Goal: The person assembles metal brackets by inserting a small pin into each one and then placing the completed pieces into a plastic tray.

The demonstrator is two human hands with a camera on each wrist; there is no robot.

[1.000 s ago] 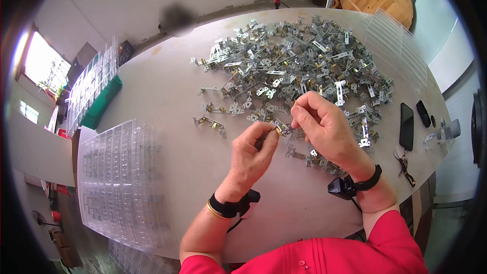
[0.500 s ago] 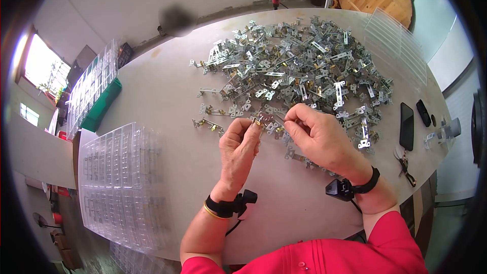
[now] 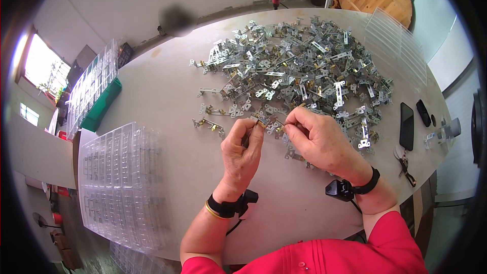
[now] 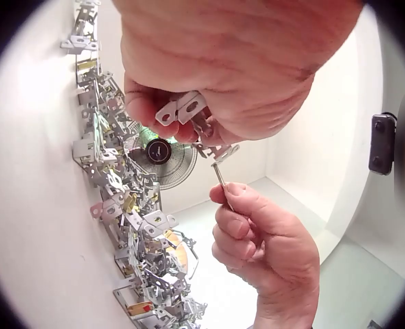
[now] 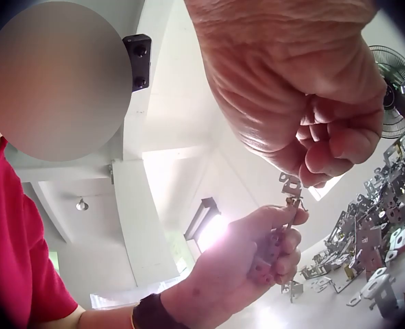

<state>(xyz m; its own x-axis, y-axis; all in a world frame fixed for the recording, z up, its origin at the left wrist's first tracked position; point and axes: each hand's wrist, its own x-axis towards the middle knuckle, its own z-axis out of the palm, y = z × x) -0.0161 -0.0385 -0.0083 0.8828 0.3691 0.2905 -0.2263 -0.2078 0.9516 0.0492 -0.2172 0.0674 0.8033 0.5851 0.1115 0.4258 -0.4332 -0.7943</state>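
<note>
My left hand [image 3: 240,155] pinches a metal bracket [image 4: 190,106] with oval holes and a brass-coloured part between thumb and fingers. In the right wrist view its curled fingers wrap further metal pieces [image 5: 263,264] against the palm. Close beside it on the right, my right hand [image 3: 324,139] pinches a thin metal strip [image 4: 221,179] between thumb and forefinger, its other fingers curled. The strip's tip points at the end of the bracket in the left wrist view. Both hands are over the near edge of a large heap of similar metal brackets [image 3: 299,66].
Stacked clear plastic compartment trays [image 3: 119,182] stand at the table's left, with more clear trays on a green bin [image 3: 101,102] behind. Another clear tray [image 3: 398,45] lies back right. A phone [image 3: 406,127], scissors-like tool [image 3: 403,166] and clear cup [image 3: 440,136] are at the right.
My left hand has drawn left and turned the bracket, which showed its holed face half a second ago. My right hand has come slightly down toward me.
</note>
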